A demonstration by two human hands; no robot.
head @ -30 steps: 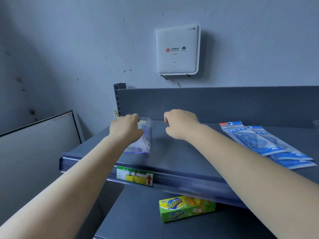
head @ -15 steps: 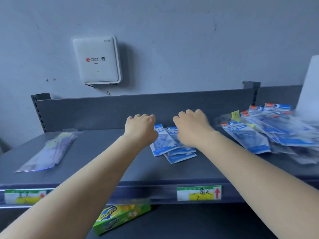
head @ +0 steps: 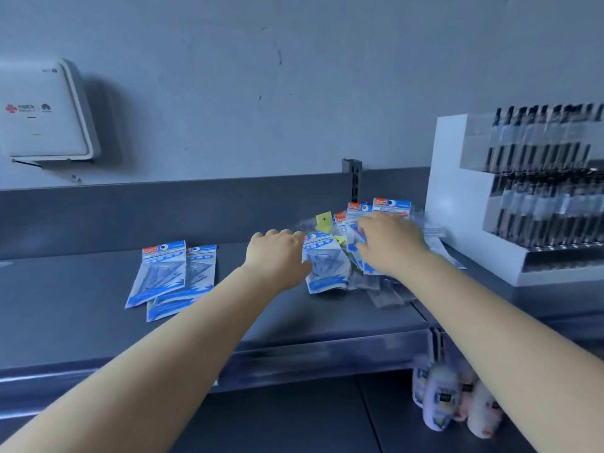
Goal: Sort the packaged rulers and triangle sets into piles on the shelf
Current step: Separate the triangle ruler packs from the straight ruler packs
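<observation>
Your right hand (head: 390,245) is pressing into the heap (head: 366,256), grip unclear; left hand (head: 277,256) curled, empty. Slick packs risk sliding toward 5 o'clock off the shelf (head: 294,325).

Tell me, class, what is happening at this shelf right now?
A person is sorting packaged triangle sets on a grey shelf. Both hands reach into the jumbled heap: the left hand touches its front packet, the right hand lies on top. A small sorted pile lies apart to the left.

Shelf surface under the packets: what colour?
Dark grey shelf, clearest in the head view.
</observation>
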